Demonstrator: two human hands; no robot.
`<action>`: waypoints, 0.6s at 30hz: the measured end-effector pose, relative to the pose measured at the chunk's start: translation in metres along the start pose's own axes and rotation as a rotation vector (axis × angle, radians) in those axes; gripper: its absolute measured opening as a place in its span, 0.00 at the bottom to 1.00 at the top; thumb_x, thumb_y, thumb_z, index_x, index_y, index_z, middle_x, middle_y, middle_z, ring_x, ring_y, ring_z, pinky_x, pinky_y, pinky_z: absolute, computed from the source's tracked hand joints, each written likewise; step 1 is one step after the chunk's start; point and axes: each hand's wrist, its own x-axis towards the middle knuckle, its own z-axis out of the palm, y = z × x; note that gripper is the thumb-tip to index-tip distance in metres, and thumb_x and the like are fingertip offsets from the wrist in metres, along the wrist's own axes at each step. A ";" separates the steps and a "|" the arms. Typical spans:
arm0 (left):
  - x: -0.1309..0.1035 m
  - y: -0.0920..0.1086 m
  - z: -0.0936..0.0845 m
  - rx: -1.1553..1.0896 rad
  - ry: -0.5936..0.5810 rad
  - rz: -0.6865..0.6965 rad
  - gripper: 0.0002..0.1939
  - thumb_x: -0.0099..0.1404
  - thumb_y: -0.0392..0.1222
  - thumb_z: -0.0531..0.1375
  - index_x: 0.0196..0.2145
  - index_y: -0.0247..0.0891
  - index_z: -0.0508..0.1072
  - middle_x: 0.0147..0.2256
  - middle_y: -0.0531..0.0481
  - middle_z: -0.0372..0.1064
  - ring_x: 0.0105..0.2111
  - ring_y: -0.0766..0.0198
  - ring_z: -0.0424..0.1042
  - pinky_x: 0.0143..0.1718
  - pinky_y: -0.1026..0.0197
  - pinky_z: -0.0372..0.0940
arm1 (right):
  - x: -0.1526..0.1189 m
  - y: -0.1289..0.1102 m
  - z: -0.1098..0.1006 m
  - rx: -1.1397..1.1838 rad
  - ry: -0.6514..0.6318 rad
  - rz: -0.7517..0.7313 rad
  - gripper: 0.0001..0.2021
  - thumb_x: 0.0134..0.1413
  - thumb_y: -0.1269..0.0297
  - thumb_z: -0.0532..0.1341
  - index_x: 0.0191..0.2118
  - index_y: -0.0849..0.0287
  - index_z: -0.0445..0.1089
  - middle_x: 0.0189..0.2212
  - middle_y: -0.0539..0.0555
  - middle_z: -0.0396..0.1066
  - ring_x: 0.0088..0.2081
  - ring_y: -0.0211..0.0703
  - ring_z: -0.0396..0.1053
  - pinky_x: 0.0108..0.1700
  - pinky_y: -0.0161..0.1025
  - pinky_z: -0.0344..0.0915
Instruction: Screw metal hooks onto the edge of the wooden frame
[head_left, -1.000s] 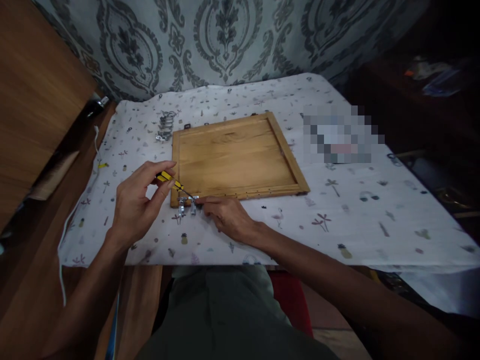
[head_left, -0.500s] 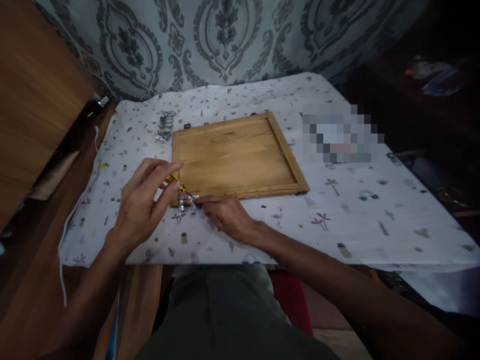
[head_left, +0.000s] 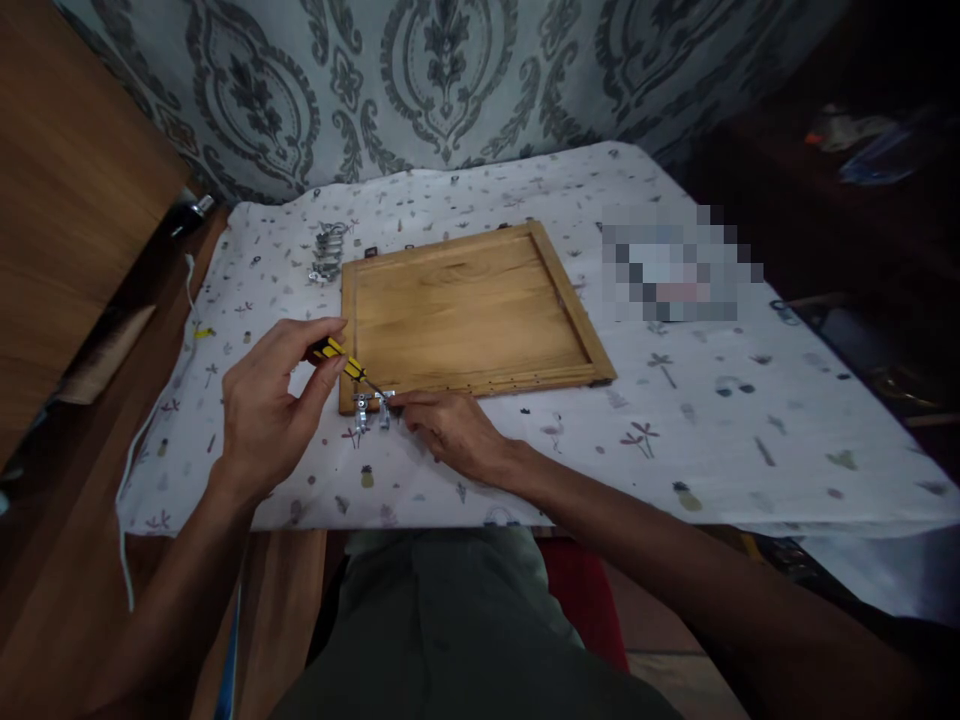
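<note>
The left hand [head_left: 274, 415] is pinching a screwdriver [head_left: 343, 360] over a bracket [head_left: 385, 412] that the right hand [head_left: 461, 432], grip unclear, is touching, while the panel [head_left: 465, 310] is lying on the table [head_left: 570, 490], two brackets apparently placed, spares [head_left: 327, 252] seemingly remaining.

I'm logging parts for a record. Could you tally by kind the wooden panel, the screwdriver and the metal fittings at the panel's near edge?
Wooden panel: 1
Yellow-and-black screwdriver: 1
Metal fittings at the near edge: 2
Total: 4
Left out: the bunched metal pieces by the panel's far left corner, which overlap too much to count.
</note>
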 end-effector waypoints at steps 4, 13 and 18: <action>0.000 0.001 0.001 -0.006 0.016 0.006 0.12 0.72 0.36 0.60 0.52 0.43 0.75 0.41 0.51 0.77 0.38 0.62 0.76 0.43 0.59 0.74 | 0.001 0.001 0.001 -0.012 -0.010 0.013 0.17 0.52 0.85 0.54 0.33 0.60 0.76 0.55 0.57 0.79 0.53 0.48 0.78 0.51 0.43 0.74; -0.001 0.006 -0.011 -0.005 0.091 -0.003 0.11 0.71 0.37 0.62 0.51 0.44 0.76 0.41 0.51 0.77 0.38 0.62 0.76 0.42 0.58 0.73 | 0.000 0.003 0.003 -0.033 0.022 0.012 0.19 0.50 0.86 0.52 0.32 0.60 0.76 0.54 0.58 0.79 0.52 0.49 0.78 0.49 0.44 0.74; -0.002 0.007 -0.012 0.042 0.045 0.018 0.11 0.72 0.38 0.61 0.50 0.44 0.76 0.39 0.51 0.77 0.37 0.61 0.76 0.41 0.58 0.73 | 0.001 0.003 0.004 -0.032 0.010 0.018 0.18 0.49 0.87 0.53 0.32 0.60 0.75 0.53 0.56 0.80 0.52 0.48 0.79 0.50 0.42 0.74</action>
